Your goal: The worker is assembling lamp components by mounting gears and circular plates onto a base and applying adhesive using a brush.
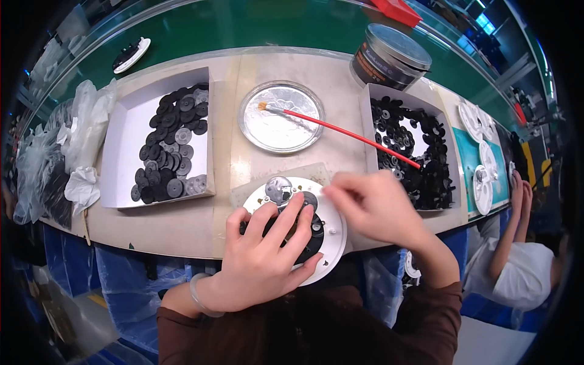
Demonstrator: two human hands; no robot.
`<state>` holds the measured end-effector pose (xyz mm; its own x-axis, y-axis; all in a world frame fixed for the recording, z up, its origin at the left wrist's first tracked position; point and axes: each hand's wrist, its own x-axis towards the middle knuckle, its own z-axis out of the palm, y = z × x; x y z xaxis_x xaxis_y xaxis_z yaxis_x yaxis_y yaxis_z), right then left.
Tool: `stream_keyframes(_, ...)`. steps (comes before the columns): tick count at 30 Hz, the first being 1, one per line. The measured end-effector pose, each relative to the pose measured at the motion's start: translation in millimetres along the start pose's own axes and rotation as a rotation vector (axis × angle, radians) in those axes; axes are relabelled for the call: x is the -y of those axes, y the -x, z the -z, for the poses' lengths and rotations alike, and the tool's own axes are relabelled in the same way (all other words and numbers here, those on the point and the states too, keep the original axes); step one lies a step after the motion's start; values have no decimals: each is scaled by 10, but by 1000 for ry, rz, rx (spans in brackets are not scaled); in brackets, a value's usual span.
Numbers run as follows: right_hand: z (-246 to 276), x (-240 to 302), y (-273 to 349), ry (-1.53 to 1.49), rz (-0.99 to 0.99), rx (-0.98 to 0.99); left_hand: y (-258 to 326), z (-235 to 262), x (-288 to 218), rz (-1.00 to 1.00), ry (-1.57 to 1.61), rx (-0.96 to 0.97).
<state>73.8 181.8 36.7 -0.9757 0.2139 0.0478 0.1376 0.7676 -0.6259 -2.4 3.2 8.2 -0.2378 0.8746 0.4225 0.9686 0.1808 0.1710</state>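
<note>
Left hand (267, 255) spread flat, fingers pressing black part (310, 234) on white disc (333, 234) at bench near edge; right hand (371, 204) pinched at disc's far-right rim, what it pinches unclear. Brush (353, 135) lies diagonally beyond, bristles in foil dish (281, 117)

White round plate (331, 234) under the hands looks smooth matt plastic, its small disc (278, 188) shiny metal; the dish (251, 125) is glossy foil-like metal, trays (121, 152) matt white card, the gears (173, 143) dull black plastic, the bags (79, 128) crinkly clear film.
</note>
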Motion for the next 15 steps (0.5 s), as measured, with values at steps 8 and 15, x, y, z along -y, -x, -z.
stream_keyframes(8,731,-785,120,260,-220,-667,24,-30,1,14,9,-30)
stream_keyframes(15,817,-1419,30,238,-316,-345,27,-52,-34,0,-19,-56)
